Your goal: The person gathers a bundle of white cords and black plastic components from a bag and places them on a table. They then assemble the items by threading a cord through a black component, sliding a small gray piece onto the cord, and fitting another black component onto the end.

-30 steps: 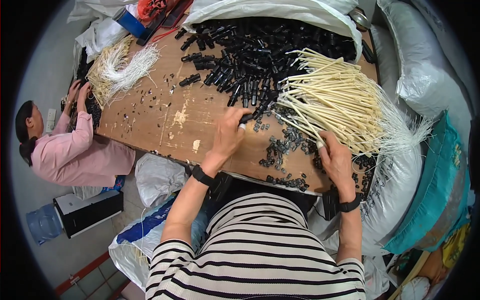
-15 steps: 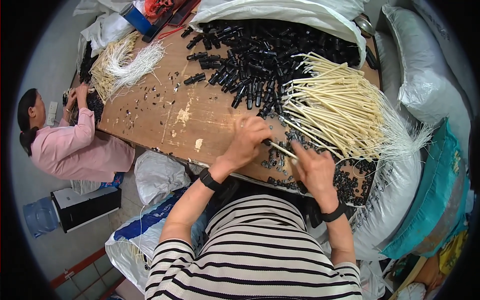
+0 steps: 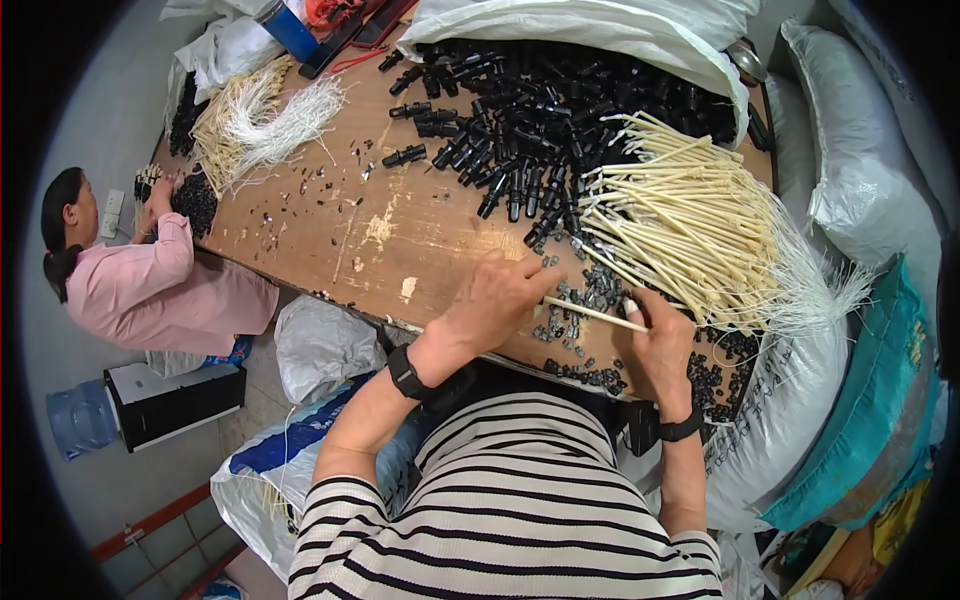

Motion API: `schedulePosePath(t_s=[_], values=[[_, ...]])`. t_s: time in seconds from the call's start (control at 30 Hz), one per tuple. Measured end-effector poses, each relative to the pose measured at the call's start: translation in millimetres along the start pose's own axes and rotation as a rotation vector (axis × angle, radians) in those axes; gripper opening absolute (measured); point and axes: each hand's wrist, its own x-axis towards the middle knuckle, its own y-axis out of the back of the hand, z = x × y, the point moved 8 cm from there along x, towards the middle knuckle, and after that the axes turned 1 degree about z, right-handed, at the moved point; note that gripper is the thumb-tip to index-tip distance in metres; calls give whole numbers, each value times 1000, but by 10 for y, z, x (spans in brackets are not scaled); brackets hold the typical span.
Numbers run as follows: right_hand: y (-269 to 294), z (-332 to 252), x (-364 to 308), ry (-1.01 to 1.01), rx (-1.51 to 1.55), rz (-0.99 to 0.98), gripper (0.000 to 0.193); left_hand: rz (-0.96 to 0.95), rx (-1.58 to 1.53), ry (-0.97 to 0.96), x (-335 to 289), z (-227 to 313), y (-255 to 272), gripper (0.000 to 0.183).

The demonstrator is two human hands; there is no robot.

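Over the table's near edge, my left hand (image 3: 495, 298) has its fingers closed around the left end of a thin cream stick (image 3: 598, 314); its fingers hide that end. The stick slants down to the right. My right hand (image 3: 664, 330) is curled at the stick's other end, thumb and fingers pinched about it. Small dark clips (image 3: 603, 287) lie scattered beneath and between both hands. Just beyond my right hand spreads a bundle of similar cream sticks (image 3: 690, 225) with white strings (image 3: 815, 270) at their right ends. Farther back is a heap of black plastic tube-shaped parts (image 3: 530, 130).
A white sack (image 3: 590, 30) lies open behind the black heap. Full sacks (image 3: 855, 130) and a teal bag (image 3: 850, 400) crowd the right side. At the far left a person in pink (image 3: 140, 285) works near another string bundle (image 3: 285, 120). A blue cup (image 3: 287, 30) stands at the back.
My right hand has shifted right along the stick, its fingers now curled instead of stretched out. More of the stick shows between my hands. The whole view has shifted slightly.
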Motion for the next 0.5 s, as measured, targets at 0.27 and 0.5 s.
schedulePosePath(t_s=[0.27, 0.5], values=[[-327, -347, -26, 227, -63, -113, 27, -195, -257, -149, -9, 456, -436, 39], [14, 228, 44, -337, 1351, -113, 15, -328, -141, 614, -448, -767, -580, 20]])
